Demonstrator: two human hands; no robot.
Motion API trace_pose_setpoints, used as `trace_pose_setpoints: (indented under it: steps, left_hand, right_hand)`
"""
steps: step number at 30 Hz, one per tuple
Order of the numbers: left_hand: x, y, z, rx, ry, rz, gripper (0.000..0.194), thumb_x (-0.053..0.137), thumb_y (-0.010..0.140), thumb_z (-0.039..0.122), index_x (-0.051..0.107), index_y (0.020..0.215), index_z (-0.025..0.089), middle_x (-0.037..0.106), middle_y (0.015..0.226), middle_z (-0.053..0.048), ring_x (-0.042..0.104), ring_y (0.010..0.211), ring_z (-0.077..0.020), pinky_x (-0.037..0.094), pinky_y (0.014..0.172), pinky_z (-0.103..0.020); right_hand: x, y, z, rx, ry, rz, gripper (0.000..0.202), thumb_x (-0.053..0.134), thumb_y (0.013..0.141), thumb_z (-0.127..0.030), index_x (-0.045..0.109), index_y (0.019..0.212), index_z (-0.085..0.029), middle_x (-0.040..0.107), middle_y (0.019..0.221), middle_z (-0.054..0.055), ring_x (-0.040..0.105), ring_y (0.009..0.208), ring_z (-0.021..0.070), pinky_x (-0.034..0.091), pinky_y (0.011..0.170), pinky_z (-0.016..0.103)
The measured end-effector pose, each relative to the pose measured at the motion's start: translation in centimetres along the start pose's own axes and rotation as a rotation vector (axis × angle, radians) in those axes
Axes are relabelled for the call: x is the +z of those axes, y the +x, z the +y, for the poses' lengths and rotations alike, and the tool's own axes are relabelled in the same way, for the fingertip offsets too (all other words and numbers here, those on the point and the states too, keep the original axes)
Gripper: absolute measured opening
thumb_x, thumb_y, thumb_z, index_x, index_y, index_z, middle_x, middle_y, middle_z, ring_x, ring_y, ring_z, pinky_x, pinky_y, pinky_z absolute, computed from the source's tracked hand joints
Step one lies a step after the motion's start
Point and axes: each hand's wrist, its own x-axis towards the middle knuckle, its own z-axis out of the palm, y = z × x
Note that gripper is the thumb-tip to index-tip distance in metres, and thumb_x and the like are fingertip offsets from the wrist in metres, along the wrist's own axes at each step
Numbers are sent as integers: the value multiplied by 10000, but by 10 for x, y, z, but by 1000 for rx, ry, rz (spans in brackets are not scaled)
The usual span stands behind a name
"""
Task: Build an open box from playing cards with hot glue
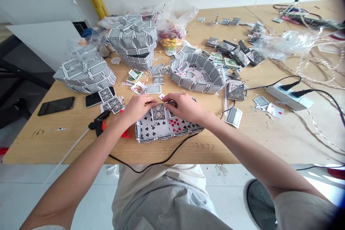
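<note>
The counter (pixel 269 140) is pale wood, smooth and matt. The card tray (pixel 161 129) under the hands is printed paper card with a slight sheen, as is the heart-shaped box (pixel 198 79). The glue gun (pixel 98 124) is black matt plastic. The phone (pixel 56 106) has glossy glass. The bag (pixel 178 18) is thin, crinkled clear plastic.

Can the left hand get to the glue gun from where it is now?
Probably yes. The glue gun lies on the table just beside the left hand, nothing between them, though that hand would first have to let go of the card piece.
</note>
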Motion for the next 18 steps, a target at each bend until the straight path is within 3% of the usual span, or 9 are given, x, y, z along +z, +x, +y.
trace_pose_setpoints:
  steps: [8, 14, 18]
  left_hand:
    - [3, -1, -2, 35, -16, 26, 144, 727, 1024, 274, 823, 926, 229, 811, 895, -31, 730, 836, -199, 531, 798, -335]
    - [10, -5, -1, 17, -9, 73, 160, 705, 1038, 288, 822, 941, 238, 817, 903, -35, 739, 857, -211, 551, 816, -349]
    - [0, -17, -4, -44, 4, 225, 255, 597, 1098, 342, 808, 1020, 224, 839, 1012, -71, 759, 941, -227, 565, 880, -369]
  right_hand:
    - [3, 19, 3, 102, 131, -1, 104, 765, 932, -219, 856, 885, -208, 862, 907, 55, 777, 823, 214, 544, 806, 341]
    - [7, 21, -1, 132, 108, -8, 117, 749, 935, -230, 860, 908, -207, 870, 941, 78, 799, 850, 246, 577, 831, 373]
    - [-2, 9, -3, 60, 96, 147, 237, 636, 1006, -284, 857, 1037, -203, 866, 1137, 106, 813, 1039, 283, 587, 983, 432]
